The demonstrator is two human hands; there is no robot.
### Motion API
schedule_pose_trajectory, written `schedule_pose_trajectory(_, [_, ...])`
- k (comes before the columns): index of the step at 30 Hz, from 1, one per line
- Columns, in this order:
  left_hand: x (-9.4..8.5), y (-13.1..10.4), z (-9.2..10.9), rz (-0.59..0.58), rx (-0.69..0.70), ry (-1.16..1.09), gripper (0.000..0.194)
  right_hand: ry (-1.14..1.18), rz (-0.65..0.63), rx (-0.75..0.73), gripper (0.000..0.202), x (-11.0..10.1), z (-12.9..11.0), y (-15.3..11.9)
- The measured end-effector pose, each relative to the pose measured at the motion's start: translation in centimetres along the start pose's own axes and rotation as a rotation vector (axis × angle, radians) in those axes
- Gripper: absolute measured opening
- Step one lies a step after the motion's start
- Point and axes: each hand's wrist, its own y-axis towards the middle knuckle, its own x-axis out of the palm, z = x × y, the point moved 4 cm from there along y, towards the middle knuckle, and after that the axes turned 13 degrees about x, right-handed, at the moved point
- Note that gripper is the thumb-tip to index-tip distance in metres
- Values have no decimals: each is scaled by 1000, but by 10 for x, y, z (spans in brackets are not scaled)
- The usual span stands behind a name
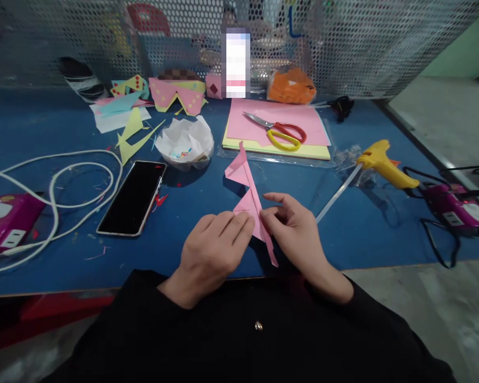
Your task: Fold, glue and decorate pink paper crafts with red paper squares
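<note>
A pink paper cutout (254, 205) with pointed shapes along one side and a long folded strip along the other lies slantwise on the blue table. My left hand (219, 244) has its fingers pressed together on the pointed side, holding the paper down; the thumb is hidden. From the other side, my right hand (293, 226) pinches the folded edge between thumb and fingers, with the index finger raised and bent. Beyond the paper, red-and-yellow-handled scissors (277, 130) rest on a stack of coloured paper (233, 125).
A phone (132, 198), a paper-lined bowl (186, 143) and a looping white cable (54, 194) occupy the left. To the right lies a yellow glue gun (387, 165) near a purple power strip (459, 207). Paper masks (178, 94) stand by the perforated metal panel (183, 32).
</note>
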Motion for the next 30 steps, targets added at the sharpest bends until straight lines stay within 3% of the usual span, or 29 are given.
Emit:
schedule_pose_trajectory(5, [1,-1,0,24,3,-12,13,-266,2,-148,27,-4,1,-9])
schedule_pose_trajectory(10, [2,-3,0,14,-21,-39,11,-698,129,-609,30,-12,-1,-25])
schedule_pose_trajectory(13, [3,-3,1,3,-20,-69,11,-800,139,-864,22,-8,-2,-34])
schedule_pose_trajectory(15, [4,-3,0,-10,-22,-90,11,-818,97,-940,18,-4,-2,-36])
schedule_pose_trajectory(17, [5,-5,-1,-39,-41,-129,11,-806,48,-931,17,-1,-2,-35])
schedule_pose_trajectory(20, [6,-10,-7,-71,-122,-236,12,-699,23,-805,17,-2,-1,-32])
schedule_pose_trajectory(25, [11,-18,-18,-82,-366,-488,8,-506,10,-567,14,-4,4,-28])
schedule_pose_trajectory(30, [19,-17,-23,-103,-568,-609,8,-465,42,-441,13,-3,3,-23])
